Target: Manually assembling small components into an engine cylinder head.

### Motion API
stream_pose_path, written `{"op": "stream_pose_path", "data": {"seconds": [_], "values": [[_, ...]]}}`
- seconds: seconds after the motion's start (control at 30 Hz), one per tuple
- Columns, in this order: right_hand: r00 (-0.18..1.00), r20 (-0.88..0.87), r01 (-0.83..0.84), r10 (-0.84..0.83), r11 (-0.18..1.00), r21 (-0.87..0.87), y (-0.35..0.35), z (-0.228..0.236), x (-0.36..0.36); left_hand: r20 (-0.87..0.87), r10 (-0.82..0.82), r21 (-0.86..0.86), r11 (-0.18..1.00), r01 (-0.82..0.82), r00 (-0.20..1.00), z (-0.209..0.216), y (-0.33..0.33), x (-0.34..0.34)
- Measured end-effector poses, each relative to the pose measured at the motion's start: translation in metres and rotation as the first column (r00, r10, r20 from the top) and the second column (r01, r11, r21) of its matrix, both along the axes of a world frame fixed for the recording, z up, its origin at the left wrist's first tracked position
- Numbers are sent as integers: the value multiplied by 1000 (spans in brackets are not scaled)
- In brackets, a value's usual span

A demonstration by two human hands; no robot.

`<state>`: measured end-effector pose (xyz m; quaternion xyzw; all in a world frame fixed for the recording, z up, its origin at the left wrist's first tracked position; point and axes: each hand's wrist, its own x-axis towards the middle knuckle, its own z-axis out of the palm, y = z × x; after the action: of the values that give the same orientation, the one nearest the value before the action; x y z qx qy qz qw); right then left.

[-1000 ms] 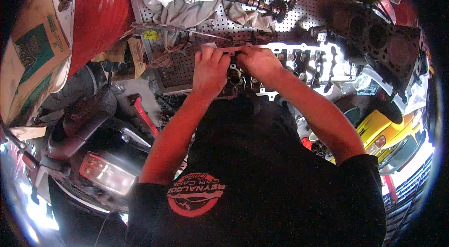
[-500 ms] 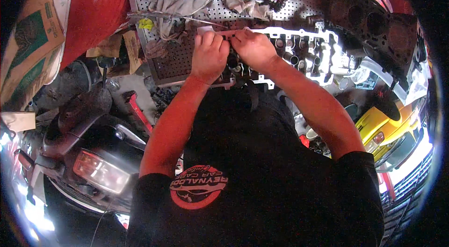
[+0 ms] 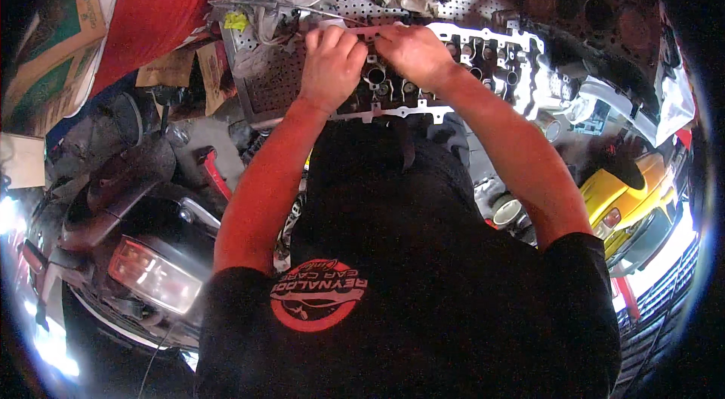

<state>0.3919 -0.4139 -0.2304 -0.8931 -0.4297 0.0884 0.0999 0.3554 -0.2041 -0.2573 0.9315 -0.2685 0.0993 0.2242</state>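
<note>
Cylinder head [image 3: 495,59]: left hand [image 3: 331,68] and right hand [image 3: 414,55] at its far edge, fingers curled, grip indiscernible. Round pale container [image 3: 507,210]: below its right half, contents unclear.

Several lines of pale lettering, seen upside down, are borne beside a car outline on the round red badge [image 3: 319,298] of the black shirt [image 3: 468,301]. Small print is carried next to green panels on a cardboard box [image 3: 63,30]; a faint line on a brown cardboard piece [image 3: 168,69] cannot be made out.
</note>
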Motion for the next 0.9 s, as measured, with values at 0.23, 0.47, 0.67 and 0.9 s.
{"op": "stream_pose_path", "data": {"seconds": [0.23, 0.47, 0.67, 0.9], "values": [[996, -57, 65, -71, 991, -113, 11, -5, -3, 24, -20, 26, 999, 19, 1000, -8, 3, -1], [971, -157, 157, -179, 977, -145, 13, -6, -10, -90, -35, 51, 998, 39, 995, -8, 5, 0], [947, -264, 139, -181, 975, -171, 7, -8, 5, -176, -86, 61, 993, 98, 981, 4, 2, 10], [855, -515, 81, -56, 996, 25, -12, 67, 56, -329, -66, -216, 976, -7, 942, 53, 14, 30]]}}
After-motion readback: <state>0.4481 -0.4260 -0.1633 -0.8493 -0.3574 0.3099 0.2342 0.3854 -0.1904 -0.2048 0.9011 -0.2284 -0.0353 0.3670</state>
